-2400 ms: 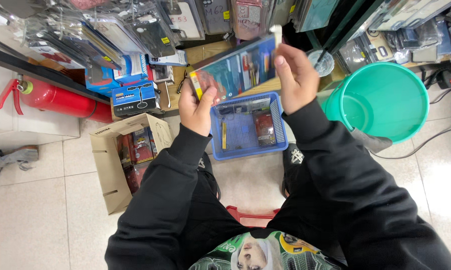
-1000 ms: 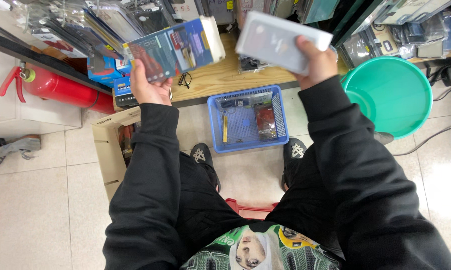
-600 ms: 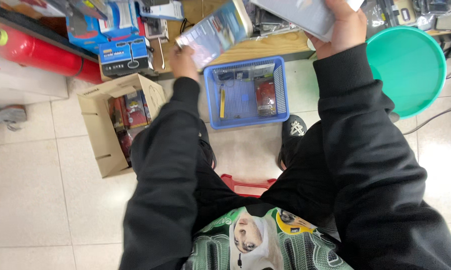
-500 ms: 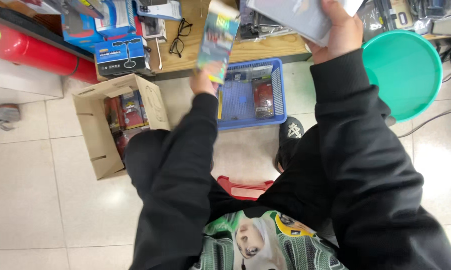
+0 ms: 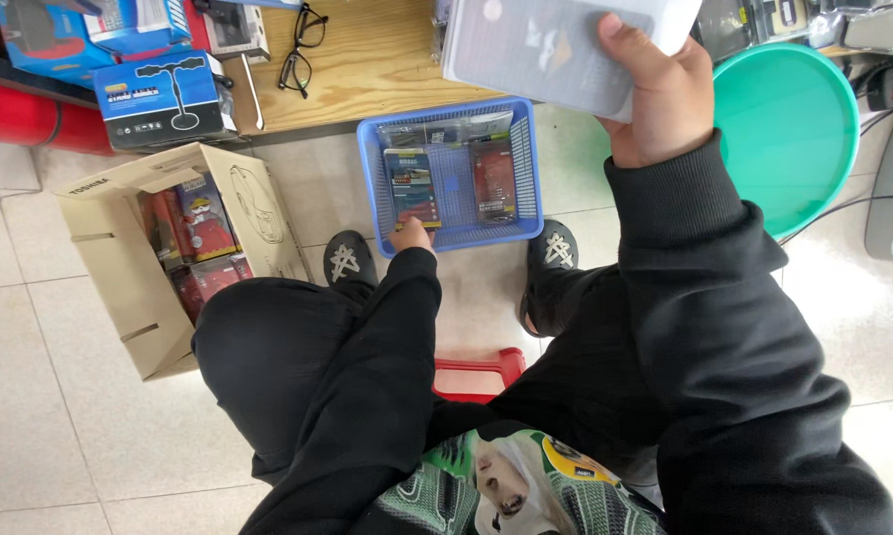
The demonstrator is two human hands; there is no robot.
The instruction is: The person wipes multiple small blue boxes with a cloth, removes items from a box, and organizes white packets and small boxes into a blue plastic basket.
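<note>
Head view: left hand at blue basket, right hand holding grey pack

Head view looks down on a seated person in black sleeves, with both feet on a tiled floor. At far left, blue boxes (image 5: 164, 94) sit against a red cylinder (image 5: 20, 119). Near them, an open cardboard box (image 5: 119, 287) stands on the floor and contains red packaged items. Eyeglasses (image 5: 303, 45) lie on the wooden board (image 5: 387, 69) beyond it.

Left hand (image 5: 412, 238) reaches down to the near edge of the blue basket (image 5: 367, 168), which rests on the floor between the shoes. Its fingers touch the near end of a blue-and-dark packaged item (image 5: 412, 188) lying in the basket's left part. Whether the fingers are closed around this item cannot be determined. A red packaged item (image 5: 493, 178) lies just beside it, to the right.

Right hand (image 5: 664, 99) is raised above the basket's far right corner and grips a flat grey pack (image 5: 545, 45), thumb across its face.

A green tub (image 5: 793, 129) stands on the floor at right, near the basket.
</note>
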